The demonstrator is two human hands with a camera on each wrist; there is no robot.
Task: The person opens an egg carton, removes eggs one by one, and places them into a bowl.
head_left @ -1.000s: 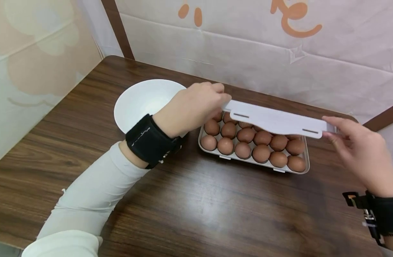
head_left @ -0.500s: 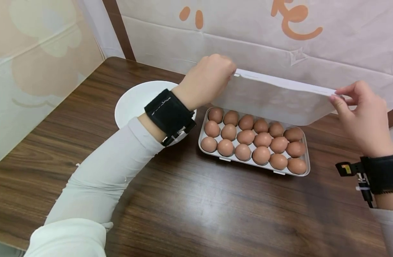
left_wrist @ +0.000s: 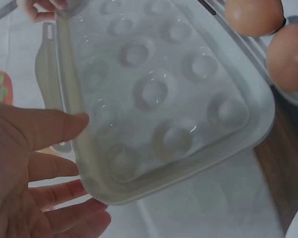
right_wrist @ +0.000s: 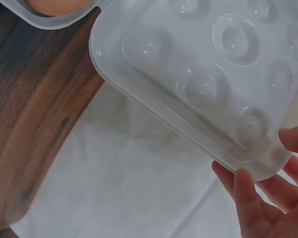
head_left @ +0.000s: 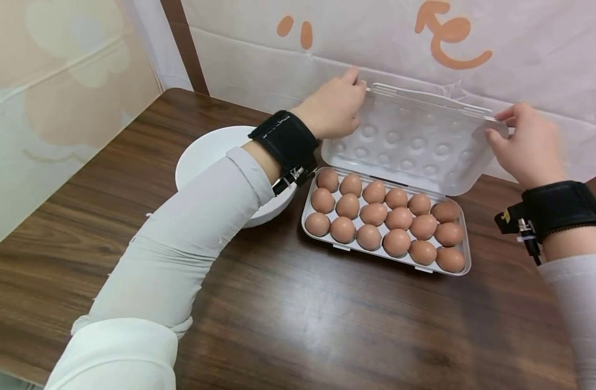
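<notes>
The clear lid (head_left: 414, 141) of the egg box (head_left: 322, 230) stands open, tilted back toward the wall. The left hand (head_left: 334, 108) pinches its left top corner and the right hand (head_left: 526, 143) pinches the right corner, so the hands are well apart. Brown eggs (head_left: 385, 222) lie uncovered on the desk (head_left: 327, 325), beside a white bowl (head_left: 205, 157). I judge the opening step is almost finished; next, both hands must release the lid gently.
</notes>
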